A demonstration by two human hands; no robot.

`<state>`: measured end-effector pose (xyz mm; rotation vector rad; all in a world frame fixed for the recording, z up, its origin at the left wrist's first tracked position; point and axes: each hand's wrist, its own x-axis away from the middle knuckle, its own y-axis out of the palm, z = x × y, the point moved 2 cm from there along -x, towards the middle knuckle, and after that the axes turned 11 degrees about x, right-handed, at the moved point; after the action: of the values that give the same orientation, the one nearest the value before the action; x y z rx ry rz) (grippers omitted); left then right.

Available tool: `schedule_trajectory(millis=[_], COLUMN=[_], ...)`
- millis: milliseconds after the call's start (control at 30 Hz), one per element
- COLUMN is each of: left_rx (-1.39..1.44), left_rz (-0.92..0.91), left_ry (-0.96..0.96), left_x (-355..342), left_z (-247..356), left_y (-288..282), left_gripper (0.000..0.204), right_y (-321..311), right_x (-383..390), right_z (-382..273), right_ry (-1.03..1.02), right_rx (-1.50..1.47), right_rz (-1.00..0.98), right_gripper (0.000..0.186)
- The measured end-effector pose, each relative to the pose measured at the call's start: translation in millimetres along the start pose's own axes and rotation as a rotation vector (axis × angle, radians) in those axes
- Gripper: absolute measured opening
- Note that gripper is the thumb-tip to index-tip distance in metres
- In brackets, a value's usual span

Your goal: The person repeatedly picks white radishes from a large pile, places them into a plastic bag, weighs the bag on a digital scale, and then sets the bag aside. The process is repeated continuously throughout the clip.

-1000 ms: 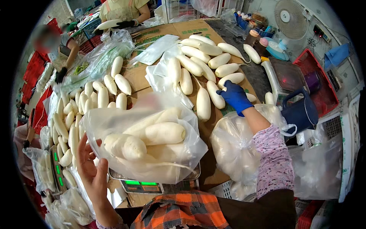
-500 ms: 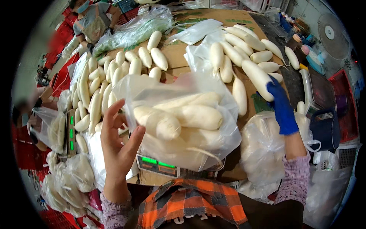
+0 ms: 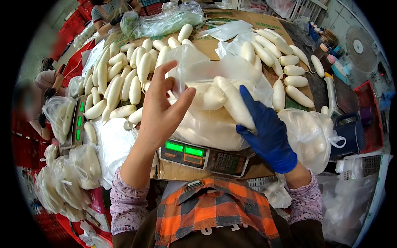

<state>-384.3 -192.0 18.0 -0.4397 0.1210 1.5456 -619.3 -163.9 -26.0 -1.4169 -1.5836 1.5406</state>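
A clear plastic bag (image 3: 206, 128) of white radishes rests on a digital scale (image 3: 182, 153) in front of me. My left hand (image 3: 169, 99), bare, is at the bag's left rim with thumb and fingers apart. My right hand (image 3: 269, 132), in a blue glove, has its thumb and fingers about the lower end of a white radish (image 3: 233, 101). This radish lies slanted in the bag mouth, on top of the others. Part of its right side is hidden by the glove.
Loose radishes (image 3: 118, 89) are heaped at left, with another pile (image 3: 269, 49) at far right. A filled, tied bag (image 3: 304, 136) stands right of the scale, beside a dark blue jug (image 3: 349, 136). Flat white bags (image 3: 118, 144) lie left. Two people work at the far left.
My right hand has brought a radish from the right-hand pile to the bag mouth. My left hand has moved up and right along the bag. The bag sits farther back on the scale.
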Motion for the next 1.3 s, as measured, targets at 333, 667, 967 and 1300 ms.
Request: schedule_trajectory(millis=[333,667,967,1300], left_rx=[-0.097,-0.243,0.375,0.602], left_rz=[0.014,-0.084,-0.235,-0.367], left_ry=[0.118,-0.026,-0.178,-0.317], left_x=[-4.4,-25.9,-6.3,-3.9], left_z=[-16.0,-25.4,-9.1,7.4], left_y=[-15.6,-4.9,-30.9,-25.8], left_gripper=[0.057,0.050,0.024,0.026], right_y=[-66.9,-3.5,-61.8,-29.2], right_x=[18.0,-33.2,53.0,0.0], right_z=[28.8,51.6,61.5,47.6], right_ry=[0.191,-0.114,-0.159,-0.182], right_rx=[-0.448,-0.160,0.275,0.005], right_rz=[0.349,-0.125,-0.670,-0.459], right_gripper=[0.028,0.039,0.026,0.094])
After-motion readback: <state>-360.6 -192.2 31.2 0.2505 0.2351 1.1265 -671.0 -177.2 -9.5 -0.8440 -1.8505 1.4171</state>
